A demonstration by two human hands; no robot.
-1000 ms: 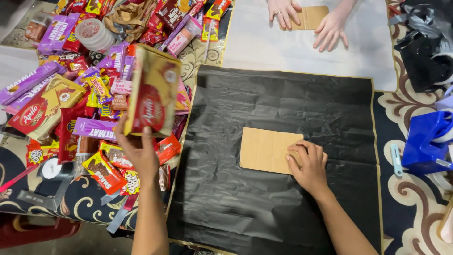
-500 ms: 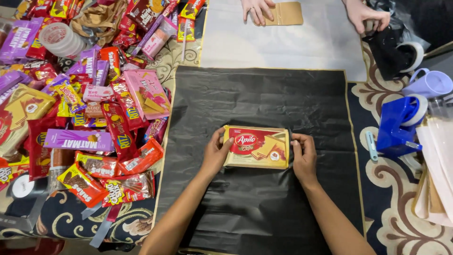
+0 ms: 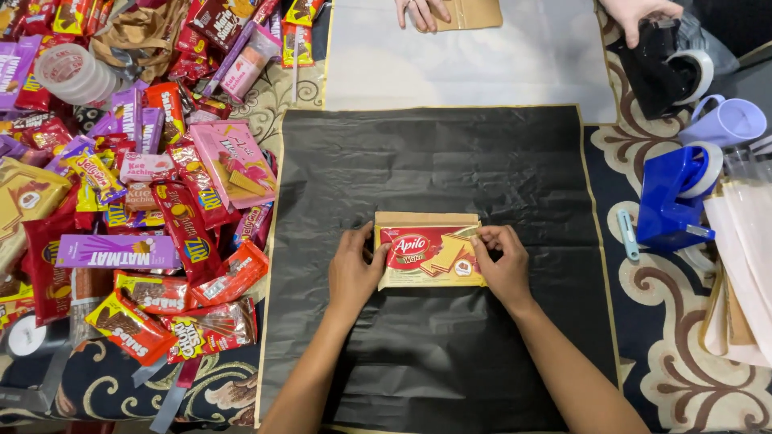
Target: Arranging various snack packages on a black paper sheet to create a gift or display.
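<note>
A flat red and cream wafer packet [image 3: 430, 257] lies on a brown cardboard piece [image 3: 426, 218], whose top edge shows just beyond it, in the middle of a black plastic sheet [image 3: 434, 161]. My left hand [image 3: 354, 269] holds the packet's left end. My right hand [image 3: 503, 261] holds its right end, fingers curled over the edge.
A heap of snack packets [image 3: 153, 201] covers the floor to the left, with a tape roll [image 3: 72, 72]. A blue tape dispenser [image 3: 671, 197], a lilac mug [image 3: 728, 120] and a small cutter [image 3: 627, 233] sit at the right. Another person's hands [image 3: 422, 10] rest on a white sheet [image 3: 466, 64] beyond.
My left hand brought the wafer packet from the snack heap onto the cardboard. Both hands now hold its ends, and it has settled slightly lower on the cardboard.
</note>
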